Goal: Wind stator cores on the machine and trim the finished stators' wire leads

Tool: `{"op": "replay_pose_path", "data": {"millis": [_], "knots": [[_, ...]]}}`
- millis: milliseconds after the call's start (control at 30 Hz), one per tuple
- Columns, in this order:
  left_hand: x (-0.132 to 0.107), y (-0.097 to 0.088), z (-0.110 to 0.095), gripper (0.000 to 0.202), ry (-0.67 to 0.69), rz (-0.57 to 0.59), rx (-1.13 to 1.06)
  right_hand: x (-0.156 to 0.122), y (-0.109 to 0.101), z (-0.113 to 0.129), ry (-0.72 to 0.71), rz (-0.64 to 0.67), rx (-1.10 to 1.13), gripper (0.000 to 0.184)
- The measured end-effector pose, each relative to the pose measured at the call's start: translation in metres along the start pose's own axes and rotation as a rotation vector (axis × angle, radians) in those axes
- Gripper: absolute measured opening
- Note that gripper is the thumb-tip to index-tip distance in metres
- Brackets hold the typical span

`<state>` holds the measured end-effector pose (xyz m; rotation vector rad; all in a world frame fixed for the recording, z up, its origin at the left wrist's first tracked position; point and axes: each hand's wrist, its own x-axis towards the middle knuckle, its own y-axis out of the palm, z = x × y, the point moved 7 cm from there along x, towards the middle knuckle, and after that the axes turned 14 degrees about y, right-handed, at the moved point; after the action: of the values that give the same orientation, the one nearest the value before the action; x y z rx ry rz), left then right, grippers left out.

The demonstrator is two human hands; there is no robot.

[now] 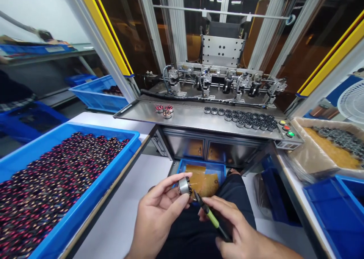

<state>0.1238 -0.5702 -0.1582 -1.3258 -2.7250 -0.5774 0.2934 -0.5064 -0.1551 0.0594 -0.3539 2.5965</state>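
Observation:
My left hand (160,206) pinches a round silver motor stator (184,186) between thumb and fingers, tilted so its dark slotted side faces right. Fine wire ends stick out from that side. In my right hand (234,223) are small pliers (212,217) with green and black handles. Their dark tip points up and left, close to the stator; whether it touches a wire is too small to tell. Below both hands, between my legs, sits a blue bin (223,168) with brown sheet material (209,184) in it.
On the left stands a blue tray (136,137) full of red and copper wound stators. The steel machine ledge (187,116) carries a few wound stators (167,114) and many dark cores (253,118). Right of it are push buttons (286,128) and a lined box (301,124) of cores.

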Motion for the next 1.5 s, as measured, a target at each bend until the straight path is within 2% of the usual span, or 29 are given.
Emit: {"op": "replay_pose_path", "data": {"millis": [200,500,667,767,900,1067,1233,1333,1500], "knots": [[0.000,0.000,0.003,0.034,-0.011,0.021,0.015,0.002,0.001,0.003,-0.046,-0.027,0.025,0.090],[0.003,0.002,0.002,0.035,-0.014,-0.021,0.000,0.002,0.000,0.001,-0.077,-0.084,-0.069,0.083],[0.002,0.000,0.002,0.032,0.019,-0.030,-0.018,-0.004,-0.001,-0.013,0.054,-0.100,-0.056,0.080],[0.001,-0.001,0.002,0.024,0.047,-0.048,-0.010,-0.006,-0.003,-0.009,0.082,-0.102,-0.146,0.077],[-0.001,0.000,-0.006,0.016,0.140,-0.054,0.039,-0.007,-0.005,0.001,0.035,-0.097,-0.201,0.077],[-0.004,0.004,-0.020,0.017,0.265,-0.010,0.093,-0.003,-0.004,0.006,-0.028,-0.075,-0.191,0.084],[-0.006,0.005,-0.025,0.016,0.270,-0.015,0.141,0.002,-0.001,0.007,-0.076,-0.038,-0.169,0.086],[-0.006,0.007,-0.026,0.015,0.267,-0.014,0.161,0.003,0.000,0.008,-0.127,-0.046,-0.151,0.089],[-0.006,0.009,-0.029,0.013,0.273,-0.012,0.205,0.001,-0.001,0.006,-0.134,-0.067,-0.189,0.089]]}}
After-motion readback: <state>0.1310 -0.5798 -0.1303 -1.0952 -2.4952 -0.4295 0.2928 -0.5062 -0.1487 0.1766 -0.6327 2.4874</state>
